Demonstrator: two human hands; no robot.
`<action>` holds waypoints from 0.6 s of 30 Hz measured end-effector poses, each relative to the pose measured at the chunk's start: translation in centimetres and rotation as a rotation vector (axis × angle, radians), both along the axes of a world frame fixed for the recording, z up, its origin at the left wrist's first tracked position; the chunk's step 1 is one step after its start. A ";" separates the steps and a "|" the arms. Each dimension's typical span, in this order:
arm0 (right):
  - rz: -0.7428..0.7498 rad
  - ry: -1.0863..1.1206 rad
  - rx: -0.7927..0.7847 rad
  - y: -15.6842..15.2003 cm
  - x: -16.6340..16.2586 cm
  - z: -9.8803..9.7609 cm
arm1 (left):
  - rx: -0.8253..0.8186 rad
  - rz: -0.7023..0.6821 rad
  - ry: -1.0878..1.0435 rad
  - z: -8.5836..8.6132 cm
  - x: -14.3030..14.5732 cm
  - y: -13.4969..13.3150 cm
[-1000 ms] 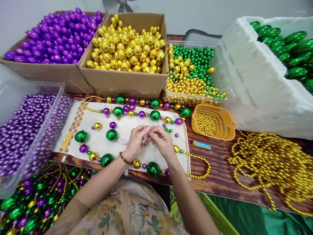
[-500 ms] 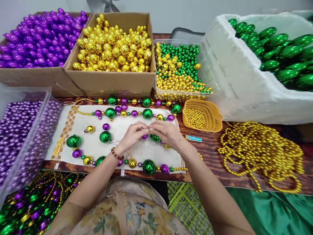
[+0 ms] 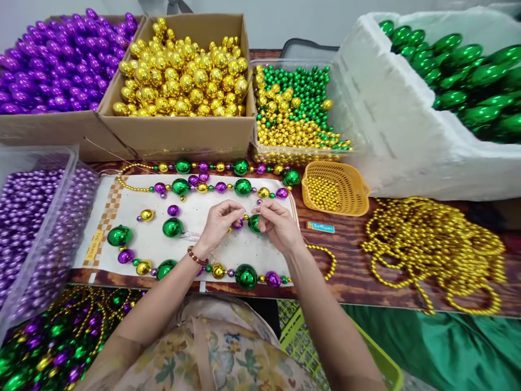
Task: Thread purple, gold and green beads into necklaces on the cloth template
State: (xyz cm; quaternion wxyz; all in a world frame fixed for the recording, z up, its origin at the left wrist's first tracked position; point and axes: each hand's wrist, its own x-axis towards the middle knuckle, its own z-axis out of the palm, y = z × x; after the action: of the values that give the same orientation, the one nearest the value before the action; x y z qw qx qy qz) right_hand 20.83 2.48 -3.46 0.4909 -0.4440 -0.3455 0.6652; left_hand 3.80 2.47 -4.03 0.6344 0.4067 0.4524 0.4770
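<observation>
Your left hand (image 3: 222,224) and right hand (image 3: 281,225) have parted slightly, fingertips pinched nearly closed, their hold too small to tell; beads (image 3: 253,224) show between, bare towel (image 3: 254,256) nearer you, then the table edge (image 3: 223,290).

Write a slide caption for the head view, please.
Left hand and right hand close together above a pale cloth dotted with purple, green and gold beads.

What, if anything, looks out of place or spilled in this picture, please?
The clear plastic tub looks slightly odd: its gold beads and green beads are partly mixed, and one larger gold bead sits alone at their right edge. I see no clear damage.
</observation>
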 end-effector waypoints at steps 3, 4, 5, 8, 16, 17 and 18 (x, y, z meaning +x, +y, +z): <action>-0.143 0.007 0.053 -0.5 -1.9 -0.9 | -0.009 0.080 0.012 0.1 0.6 -0.3; -0.178 -0.032 0.095 -0.6 -2.4 -1.1 | -0.006 0.098 0.022 0.1 0.7 -0.3; -0.202 -0.091 0.152 -0.7 -2.7 -1.4 | -0.002 0.111 0.032 0.2 0.8 -0.3; -0.183 -0.343 0.381 -0.9 -2.9 -1.7 | 0.013 0.097 0.063 0.4 0.4 -0.3; 0.168 -0.774 0.761 0.3 -0.5 -1.0 | -0.181 -0.106 -0.039 0.4 -0.7 0.5; 0.198 -0.793 0.790 0.5 -0.3 -0.9 | -0.193 -0.114 -0.052 0.3 -0.7 0.6; 0.220 -0.815 0.820 0.7 -0.2 -0.8 | -0.200 -0.120 -0.060 0.1 -0.7 0.7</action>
State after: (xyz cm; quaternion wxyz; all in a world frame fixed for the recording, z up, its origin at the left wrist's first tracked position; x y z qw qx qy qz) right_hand 20.67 3.19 -4.27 0.3786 -0.3991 -0.7794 0.2998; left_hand 3.08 3.16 -3.90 0.7125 0.3535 0.4532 0.4025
